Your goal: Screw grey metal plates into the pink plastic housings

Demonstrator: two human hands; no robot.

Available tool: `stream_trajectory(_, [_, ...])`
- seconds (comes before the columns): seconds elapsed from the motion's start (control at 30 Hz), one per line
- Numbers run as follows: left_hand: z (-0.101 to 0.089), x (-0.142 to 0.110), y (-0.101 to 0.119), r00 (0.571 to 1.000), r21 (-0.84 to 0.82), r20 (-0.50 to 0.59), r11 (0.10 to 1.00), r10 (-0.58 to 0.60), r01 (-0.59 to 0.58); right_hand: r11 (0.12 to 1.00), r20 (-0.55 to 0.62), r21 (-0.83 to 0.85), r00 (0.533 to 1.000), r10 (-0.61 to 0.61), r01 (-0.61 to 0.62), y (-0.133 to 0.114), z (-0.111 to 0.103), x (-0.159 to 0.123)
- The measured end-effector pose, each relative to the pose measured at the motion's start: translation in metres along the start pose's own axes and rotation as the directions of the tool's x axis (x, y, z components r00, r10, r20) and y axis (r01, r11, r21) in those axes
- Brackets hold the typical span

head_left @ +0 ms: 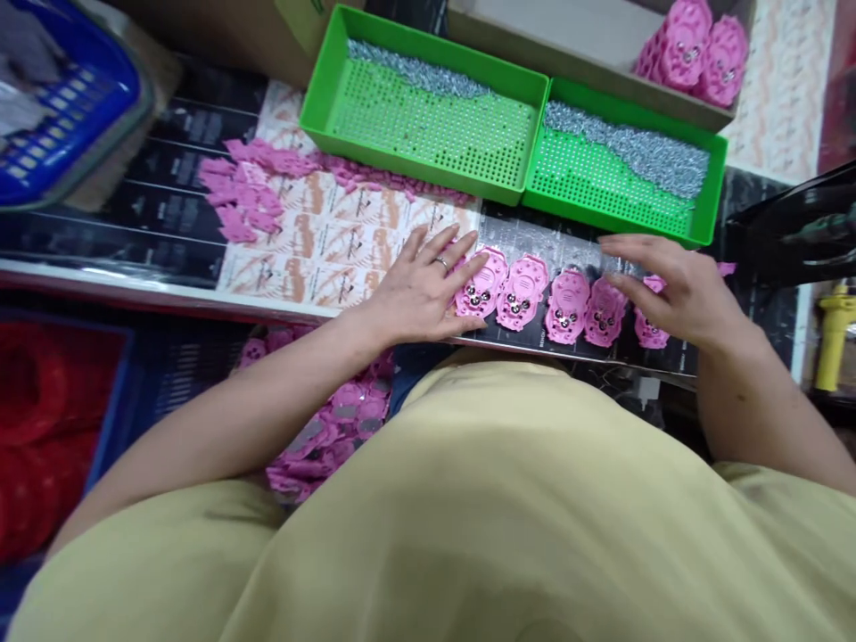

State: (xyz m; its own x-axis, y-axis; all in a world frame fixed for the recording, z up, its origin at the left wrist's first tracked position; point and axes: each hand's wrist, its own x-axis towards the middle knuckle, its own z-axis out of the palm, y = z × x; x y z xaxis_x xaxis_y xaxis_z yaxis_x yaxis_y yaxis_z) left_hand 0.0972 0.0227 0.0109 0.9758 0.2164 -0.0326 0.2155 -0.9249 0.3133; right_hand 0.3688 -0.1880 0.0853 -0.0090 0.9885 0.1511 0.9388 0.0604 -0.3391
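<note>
Along the front edge of the bench, several pink moulded plastic parts (523,292) lie in a row, with small shiny metal pieces set in them. My left hand (428,281), a ring on one finger, lies with fingers spread over the left end of the row and partly covers a pink part there. Above the right end is my right hand (686,285), its fingers stretched and apart. Beneath it, another pink plastic part (650,332) is partly hidden. Neither hand grips anything that I can see.
Behind the row stand a green tray (428,143) and a second green tray (621,209), both holding small metal pieces. Small pink pieces (247,192) lie left. A cardboard box (595,58) holds stacked pink parts. A blue basket (127,80) is far left; a black machine (802,223) stands right.
</note>
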Motion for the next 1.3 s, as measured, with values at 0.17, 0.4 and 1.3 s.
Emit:
stream_trajectory(0.17, [0.001,-0.001,0.008,1.000,0.062,0.014,0.998,0.000,-0.001,0.979,-0.011,-0.183,0.996,0.089,-0.090,0.014,0.022,-0.068])
stream_trajectory(0.4, [0.004,-0.003,0.023,0.999,0.095,0.015,0.995,-0.033,0.032,0.956,0.012,-0.269,0.992,0.129,-0.121,0.005,0.054,-0.088])
stream_trajectory(1.3, [-0.039,-0.063,-0.079,0.795,-0.037,-0.318,0.845,-0.516,0.534,0.955,-0.280,-0.280,0.960,0.017,-0.099,0.012,0.018,-0.025])
